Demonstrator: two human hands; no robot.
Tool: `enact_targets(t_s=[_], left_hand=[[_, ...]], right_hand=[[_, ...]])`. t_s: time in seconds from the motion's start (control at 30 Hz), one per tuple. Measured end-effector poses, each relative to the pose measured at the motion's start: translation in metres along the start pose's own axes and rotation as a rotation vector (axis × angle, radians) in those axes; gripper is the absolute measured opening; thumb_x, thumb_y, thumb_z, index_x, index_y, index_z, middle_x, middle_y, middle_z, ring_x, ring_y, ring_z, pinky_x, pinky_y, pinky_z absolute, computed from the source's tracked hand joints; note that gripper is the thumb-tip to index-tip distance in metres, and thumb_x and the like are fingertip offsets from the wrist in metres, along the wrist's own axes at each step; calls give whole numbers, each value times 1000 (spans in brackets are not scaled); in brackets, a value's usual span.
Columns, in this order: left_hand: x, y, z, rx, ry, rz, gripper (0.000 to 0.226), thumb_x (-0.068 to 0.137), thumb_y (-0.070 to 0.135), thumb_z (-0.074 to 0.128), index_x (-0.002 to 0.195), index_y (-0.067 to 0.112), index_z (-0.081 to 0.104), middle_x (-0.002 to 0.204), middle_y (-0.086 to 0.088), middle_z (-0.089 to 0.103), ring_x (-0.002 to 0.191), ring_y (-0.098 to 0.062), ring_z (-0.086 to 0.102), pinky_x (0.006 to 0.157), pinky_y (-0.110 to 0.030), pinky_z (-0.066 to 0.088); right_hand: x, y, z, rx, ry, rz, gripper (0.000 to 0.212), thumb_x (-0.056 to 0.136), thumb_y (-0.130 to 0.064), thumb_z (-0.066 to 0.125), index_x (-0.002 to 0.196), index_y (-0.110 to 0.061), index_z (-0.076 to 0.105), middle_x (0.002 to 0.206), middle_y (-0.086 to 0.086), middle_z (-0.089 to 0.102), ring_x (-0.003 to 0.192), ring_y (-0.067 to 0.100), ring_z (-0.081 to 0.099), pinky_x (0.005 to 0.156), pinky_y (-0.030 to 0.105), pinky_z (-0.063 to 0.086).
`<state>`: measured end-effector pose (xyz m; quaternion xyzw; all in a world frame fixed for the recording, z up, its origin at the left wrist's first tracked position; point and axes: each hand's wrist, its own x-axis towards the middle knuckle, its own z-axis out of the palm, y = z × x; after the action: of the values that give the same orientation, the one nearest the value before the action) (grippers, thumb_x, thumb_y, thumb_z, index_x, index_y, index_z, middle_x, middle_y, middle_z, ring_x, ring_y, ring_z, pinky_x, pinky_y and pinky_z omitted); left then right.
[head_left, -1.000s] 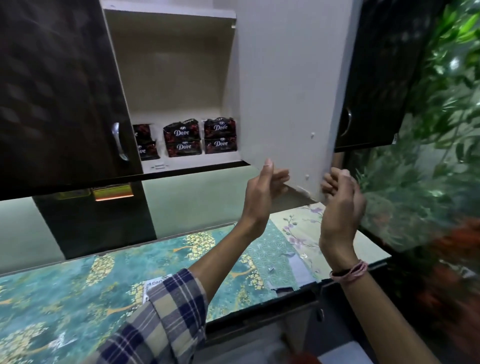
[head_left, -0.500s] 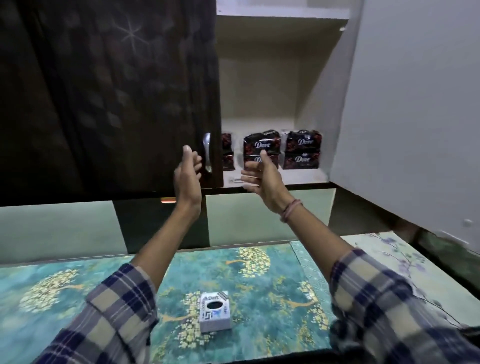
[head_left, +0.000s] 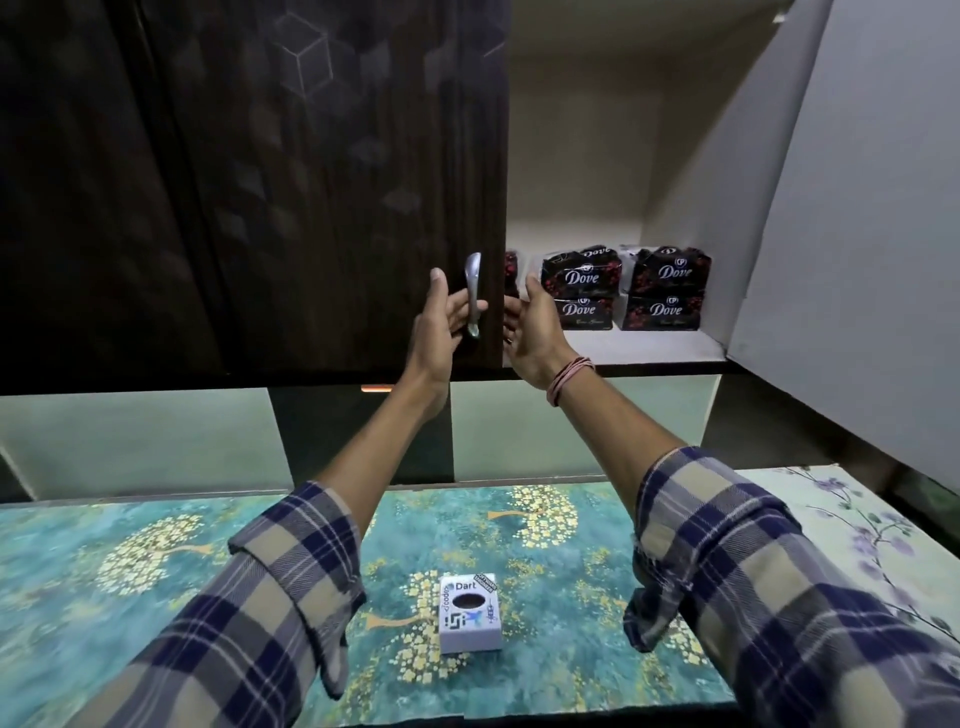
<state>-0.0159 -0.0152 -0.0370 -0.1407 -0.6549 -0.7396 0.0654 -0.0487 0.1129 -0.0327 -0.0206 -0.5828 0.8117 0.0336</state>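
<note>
A dark wall cabinet door (head_left: 311, 182) hangs in front of me with a silver handle (head_left: 473, 280) near its right edge. My left hand (head_left: 441, 327) is raised to that handle; its fingers reach behind the handle and the thumb points up, apart from it. My right hand (head_left: 535, 332) is held open beside the door's right edge, palm facing left, fingers close to the edge. To the right, the open cabinet shelf (head_left: 649, 345) holds stacked dark Dove packs (head_left: 582, 288); one pack (head_left: 511, 275) is half hidden by the door.
The cabinet's right door (head_left: 857, 208) stands swung open, white inside, jutting toward me. Below is a counter with a teal tree-patterned cover (head_left: 156, 545) and a floral sheet (head_left: 841, 519) at right. A small white Dart box (head_left: 470, 621) sits on it between my arms.
The view has swung left from the open right door. Both hands moved from that door to the closed left door; the left hand now reaches its handle.
</note>
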Motion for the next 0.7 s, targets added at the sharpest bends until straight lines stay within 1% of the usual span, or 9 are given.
enact_targets(t_s=[0.03, 0.1, 0.17, 0.27, 0.37, 0.43, 0.5, 0.6, 0.7], left_hand=[[-7, 2, -2, 4, 11, 6, 77, 104, 63, 19, 135, 11, 65, 121, -8, 75, 116, -13, 65, 108, -35, 40], [-26, 8, -7, 22, 51, 22, 78, 103, 64, 20, 118, 10, 74, 106, -10, 79, 109, -19, 71, 102, -36, 46], [-55, 12, -11, 5, 137, 61, 78, 102, 65, 23, 105, 10, 79, 97, -12, 80, 98, -21, 72, 96, -37, 49], [-102, 17, -17, -78, 309, 111, 71, 101, 65, 31, 96, 15, 81, 91, -5, 79, 90, -15, 70, 87, -34, 50], [-150, 24, -31, -168, 448, 139, 65, 103, 62, 31, 107, 18, 79, 97, 2, 80, 93, -8, 70, 86, -29, 49], [-177, 30, -45, -177, 491, 157, 67, 102, 63, 32, 126, 15, 72, 117, -2, 77, 110, -13, 68, 98, -34, 50], [-205, 36, -63, -167, 542, 170, 68, 103, 62, 31, 139, 14, 62, 133, -3, 70, 125, -18, 62, 109, -41, 47], [-240, 45, -93, -144, 599, 187, 66, 104, 60, 31, 145, 15, 56, 141, -4, 63, 130, -19, 59, 114, -44, 44], [-267, 52, -120, -59, 622, 174, 63, 104, 59, 30, 136, 16, 64, 130, 0, 71, 120, -13, 67, 108, -37, 49]], right_hand=[[-7, 0, -2, 10, -11, 15, 78, 103, -65, 21, 100, -8, 74, 90, 10, 70, 83, 20, 59, 77, 32, 47], [-29, 1, -7, 26, -68, 41, 77, 103, -66, 23, 101, -8, 73, 94, 12, 69, 83, 21, 59, 79, 33, 48], [-63, 3, -10, 65, -154, 57, 76, 103, -64, 23, 107, -6, 72, 106, 16, 69, 98, 26, 64, 93, 38, 51], [-113, 9, -1, 101, -242, 47, 78, 104, -63, 24, 116, -2, 70, 124, 22, 68, 119, 35, 62, 112, 49, 45], [-157, 18, 23, 74, -289, 22, 78, 105, -60, 25, 118, 3, 69, 122, 23, 71, 116, 35, 64, 104, 45, 50], [-182, 25, 44, 39, -335, -4, 73, 106, -59, 25, 109, -1, 70, 108, 18, 73, 101, 29, 66, 90, 39, 53], [-206, 34, 67, -9, -386, -26, 72, 106, -58, 23, 111, -2, 69, 105, 15, 74, 95, 24, 67, 81, 35, 52], [-232, 49, 106, -49, -450, -46, 74, 106, -59, 25, 118, 0, 68, 114, 19, 74, 101, 26, 69, 84, 37, 54], [-251, 61, 142, -72, -522, -35, 68, 106, -60, 27, 114, -6, 68, 116, 16, 71, 104, 26, 66, 94, 45, 54]])
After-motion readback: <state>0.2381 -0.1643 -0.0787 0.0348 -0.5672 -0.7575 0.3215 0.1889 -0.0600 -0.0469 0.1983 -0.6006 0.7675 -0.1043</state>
